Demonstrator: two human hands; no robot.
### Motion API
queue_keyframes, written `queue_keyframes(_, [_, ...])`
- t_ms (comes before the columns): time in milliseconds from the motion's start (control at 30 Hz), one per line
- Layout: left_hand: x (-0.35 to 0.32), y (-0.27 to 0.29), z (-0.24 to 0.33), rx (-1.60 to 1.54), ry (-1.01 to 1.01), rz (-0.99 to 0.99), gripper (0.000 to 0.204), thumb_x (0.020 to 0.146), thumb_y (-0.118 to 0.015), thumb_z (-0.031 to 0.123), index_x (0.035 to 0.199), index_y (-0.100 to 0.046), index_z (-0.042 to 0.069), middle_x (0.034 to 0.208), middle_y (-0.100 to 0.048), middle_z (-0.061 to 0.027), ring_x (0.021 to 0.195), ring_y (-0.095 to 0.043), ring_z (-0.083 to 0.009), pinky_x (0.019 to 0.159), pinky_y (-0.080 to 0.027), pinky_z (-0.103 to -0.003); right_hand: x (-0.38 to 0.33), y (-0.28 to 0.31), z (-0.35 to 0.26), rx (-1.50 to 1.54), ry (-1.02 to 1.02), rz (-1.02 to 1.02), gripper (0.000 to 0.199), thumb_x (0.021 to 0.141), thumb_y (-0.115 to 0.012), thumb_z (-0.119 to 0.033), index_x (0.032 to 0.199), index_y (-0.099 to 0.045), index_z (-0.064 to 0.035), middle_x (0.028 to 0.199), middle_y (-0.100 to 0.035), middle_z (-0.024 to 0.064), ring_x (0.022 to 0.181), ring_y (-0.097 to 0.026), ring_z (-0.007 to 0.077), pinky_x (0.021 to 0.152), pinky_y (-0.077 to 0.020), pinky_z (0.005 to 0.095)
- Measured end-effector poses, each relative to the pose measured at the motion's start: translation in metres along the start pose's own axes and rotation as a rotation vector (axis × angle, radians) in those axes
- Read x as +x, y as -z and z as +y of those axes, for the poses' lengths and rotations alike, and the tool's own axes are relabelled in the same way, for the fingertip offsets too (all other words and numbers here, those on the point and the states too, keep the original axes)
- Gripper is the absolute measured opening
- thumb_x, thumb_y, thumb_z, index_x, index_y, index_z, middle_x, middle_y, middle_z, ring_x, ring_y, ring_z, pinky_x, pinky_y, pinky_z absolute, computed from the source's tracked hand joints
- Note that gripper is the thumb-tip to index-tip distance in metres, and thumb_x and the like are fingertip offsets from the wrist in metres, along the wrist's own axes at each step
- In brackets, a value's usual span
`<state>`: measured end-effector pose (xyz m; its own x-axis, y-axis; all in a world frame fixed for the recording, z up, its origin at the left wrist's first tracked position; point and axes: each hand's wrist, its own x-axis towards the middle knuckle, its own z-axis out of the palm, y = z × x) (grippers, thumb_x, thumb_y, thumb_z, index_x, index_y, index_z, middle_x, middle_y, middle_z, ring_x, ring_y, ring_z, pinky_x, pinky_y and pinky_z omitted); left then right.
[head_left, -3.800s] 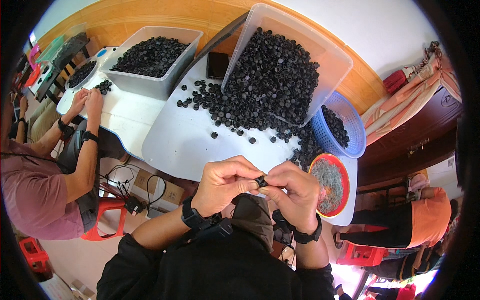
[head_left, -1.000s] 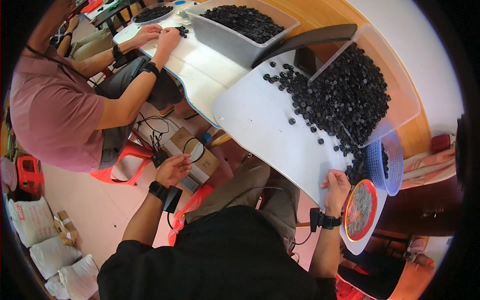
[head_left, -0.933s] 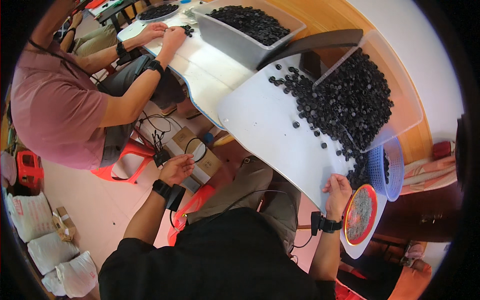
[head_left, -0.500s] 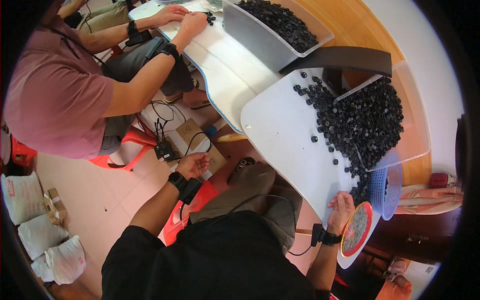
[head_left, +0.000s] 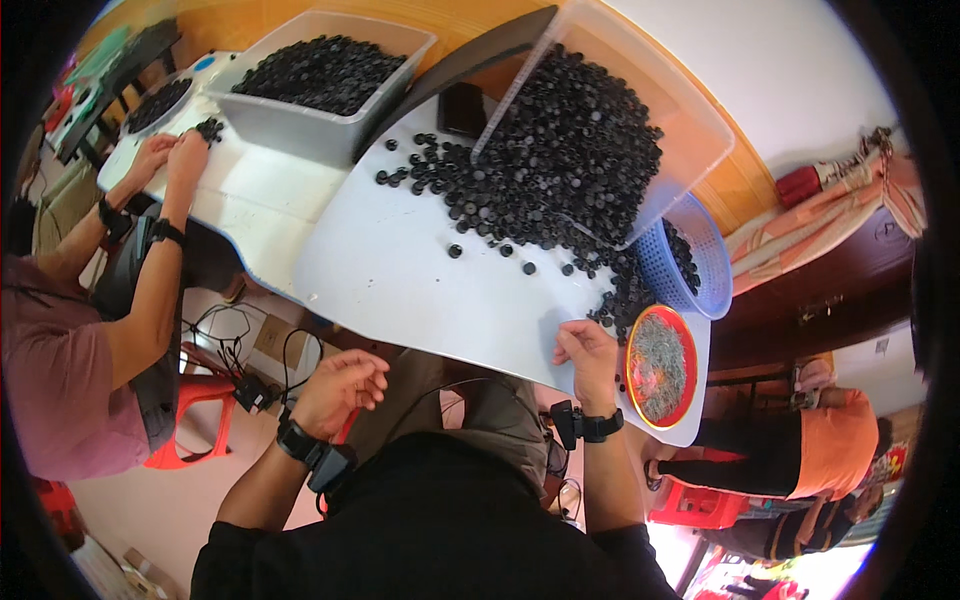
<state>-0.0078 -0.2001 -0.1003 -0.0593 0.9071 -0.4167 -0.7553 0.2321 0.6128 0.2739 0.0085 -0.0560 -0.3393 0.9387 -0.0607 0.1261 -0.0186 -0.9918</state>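
1. Right hand: fingers curled loosely together, resting on the near edge of the white table, just left of the red-rimmed round dish; nothing visibly pinched, palm hidden.
2. Left hand: fingers half curled, apart from any object, hanging below the table edge, well left of the dish; whether something small sits inside cannot be told.
3. Black bands on both wrists, nearer the body than the dish.
4. Dish: filled with thin greyish bits, at the table's near right corner.
5. Black caps: strewn just beyond the dish and the right hand, thickening into a heap spilling from a tilted clear bin.
6. Blue basket: just behind the dish, holding more caps.
7. Grey tub: far left of the dish, full of caps.
8. Another person's hands: beyond the tub, touching a small cluster of caps on the table.
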Motion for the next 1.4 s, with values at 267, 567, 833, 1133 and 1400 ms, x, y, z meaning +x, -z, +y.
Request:
queue_keyframes(267, [0.007,-0.088,0.022,0.276,-0.002,-0.182,0.017,0.090,-0.049,0.013,0.094,-0.060,0.001,0.077,-0.060,-0.0055,0.066,-0.056,-0.0102,0.059,-0.045,-0.022,0.025,-0.007,-0.021,-0.213,-0.056,-0.190,0.008,0.079,-0.062,-0.004,0.083,-0.059,0.0012,0.066,-0.057,0.0014,0.052,-0.051,0.0062,0.043,-0.0416,0.0197])
queue_keyframes(567, [0.066,-0.139,0.020,0.144,-0.005,-0.220,0.016,0.089,-0.048,0.011,0.096,-0.059,0.001,0.078,-0.059,-0.0057,0.065,-0.055,-0.0131,0.059,-0.044,-0.024,0.061,-0.025,-0.017,-0.333,0.207,-0.104,0.018,0.072,-0.065,-0.003,0.087,-0.057,0.0040,0.067,-0.059,0.0099,0.055,-0.056,0.0142,0.045,-0.0425,0.0231])
queue_keyframes(833, [0.100,-0.153,0.020,0.051,0.011,-0.158,0.020,0.087,-0.049,0.009,0.103,-0.057,0.000,0.087,-0.058,-0.0062,0.070,-0.053,-0.0149,0.063,-0.043,-0.026,0.079,0.030,-0.009,-0.389,0.059,-0.023,0.023,0.072,-0.062,-0.002,0.094,-0.056,0.0050,0.069,-0.059,0.0117,0.052,-0.059,0.0166,0.042,-0.0470,0.0277])
queue_keyframes(1133, [0.130,-0.161,0.014,-0.034,0.091,-0.149,0.022,0.086,-0.050,0.007,0.106,-0.055,-0.001,0.089,-0.057,-0.0071,0.073,-0.053,-0.0150,0.065,-0.043,-0.026,0.118,0.012,-0.006,-0.971,0.473,-0.066,0.017,0.071,-0.064,-0.003,0.087,-0.061,0.0039,0.072,-0.057,0.0130,0.065,-0.058,0.0214,0.060,-0.0467,0.0316])
queue_keyframes(1400, [0.140,-0.177,0.009,-0.071,-0.028,-0.160,0.022,0.089,-0.054,0.013,0.107,-0.057,0.000,0.092,-0.061,-0.0075,0.079,-0.056,-0.0139,0.070,-0.045,-0.026,0.061,-0.011,-0.062,-0.114,0.093,-0.246,0.021,0.071,-0.062,0.006,0.092,-0.063,0.0011,0.072,-0.053,0.0060,0.060,-0.054,0.0121,0.055,-0.0444,0.0248])
